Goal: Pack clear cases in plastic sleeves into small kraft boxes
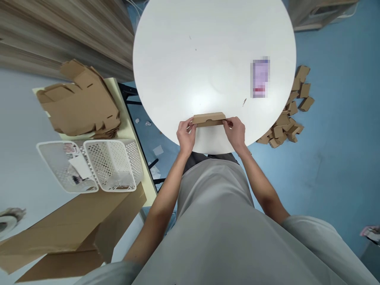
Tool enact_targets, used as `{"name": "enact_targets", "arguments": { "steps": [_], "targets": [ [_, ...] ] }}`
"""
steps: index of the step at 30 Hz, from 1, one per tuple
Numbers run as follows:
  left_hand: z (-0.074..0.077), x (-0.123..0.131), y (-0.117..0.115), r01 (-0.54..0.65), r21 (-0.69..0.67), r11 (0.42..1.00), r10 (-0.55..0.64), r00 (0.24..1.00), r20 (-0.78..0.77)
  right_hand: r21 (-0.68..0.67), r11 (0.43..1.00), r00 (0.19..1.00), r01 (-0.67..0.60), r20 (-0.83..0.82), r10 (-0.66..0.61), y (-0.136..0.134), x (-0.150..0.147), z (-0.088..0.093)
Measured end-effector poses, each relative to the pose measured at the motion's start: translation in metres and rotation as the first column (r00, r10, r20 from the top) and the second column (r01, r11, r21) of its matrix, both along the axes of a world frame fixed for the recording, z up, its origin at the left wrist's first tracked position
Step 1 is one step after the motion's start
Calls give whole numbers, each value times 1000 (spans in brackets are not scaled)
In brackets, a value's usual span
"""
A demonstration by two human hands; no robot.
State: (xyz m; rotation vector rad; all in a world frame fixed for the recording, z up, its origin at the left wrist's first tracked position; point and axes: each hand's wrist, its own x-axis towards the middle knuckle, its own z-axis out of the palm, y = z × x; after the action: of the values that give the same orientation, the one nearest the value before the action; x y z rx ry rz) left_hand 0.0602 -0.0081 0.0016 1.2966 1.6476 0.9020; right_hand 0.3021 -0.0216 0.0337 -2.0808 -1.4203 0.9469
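Observation:
A small flat brown cardboard box [209, 119] sits at the near edge of a round white table [208, 51]. My left hand [186, 136] pinches the box's left end with thumb and fingers closed on it. My right hand [235, 132] grips the right end the same way. The box lies level between both hands, just above or on the tabletop; I cannot tell which.
A blurred phone-like object [260, 77] lies on the table's right side. Several folded small boxes [289, 114] are piled on the blue floor at right. At left, a side table holds a stack of flat cardboard blanks [80, 101] and two white mesh baskets [109, 164].

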Motion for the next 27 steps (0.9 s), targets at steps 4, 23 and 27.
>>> {"name": "enact_targets", "arguments": {
  "steps": [4, 23, 27],
  "targets": [
    [-4, -3, 10, 32, -15, 999, -32, 998, -54, 54, 993, 991, -105, 86, 100, 2, 2, -15],
    [-9, -18, 5, -15, -230, 973, 19, 1000, 13, -221, 970, 899, 100, -397, -183, 24, 5, -24],
    [15, 20, 12, 21, -146, 989, -27, 999, -42, -193, 965, 886, 180, -395, -244, 7, 15, -15]
  ]
}}
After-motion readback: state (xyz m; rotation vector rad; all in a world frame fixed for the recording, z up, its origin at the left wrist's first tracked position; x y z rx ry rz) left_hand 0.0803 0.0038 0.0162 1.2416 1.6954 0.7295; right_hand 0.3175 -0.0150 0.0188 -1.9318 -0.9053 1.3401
